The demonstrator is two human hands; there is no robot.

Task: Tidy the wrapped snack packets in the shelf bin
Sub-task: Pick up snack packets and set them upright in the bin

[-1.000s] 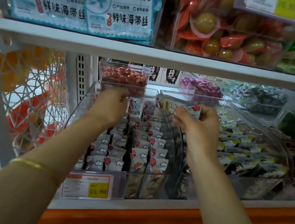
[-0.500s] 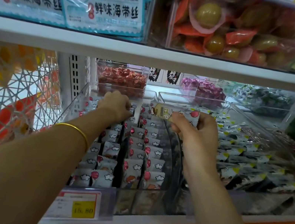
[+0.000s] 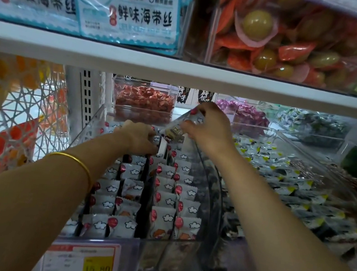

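A clear plastic shelf bin (image 3: pixel 218 189) holds several rows of white wrapped snack packets (image 3: pixel 163 220) printed with clouds and red balloons. My left hand (image 3: pixel 139 137) reaches deep into the back of the bin and its fingers curl round the top of a standing packet (image 3: pixel 161 148) there. My right hand (image 3: pixel 207 123) is raised above the bin's far end and pinches a single snack packet (image 3: pixel 182 126), tilted with one end pointing down toward the rows.
A yellow price tag (image 3: pixel 97 267) hangs on the bin's front. A second bin of grey and yellow packets (image 3: pixel 287 184) sits to the right. Clear boxes of red sweets (image 3: pixel 143 101) and purple sweets (image 3: pixel 244 115) stand behind. The upper shelf edge (image 3: pixel 183 71) hangs just above.
My right hand has lifted its packet and tilted it from level to slanting down. My left hand has shifted right and now grips a packet at the back of the rows.
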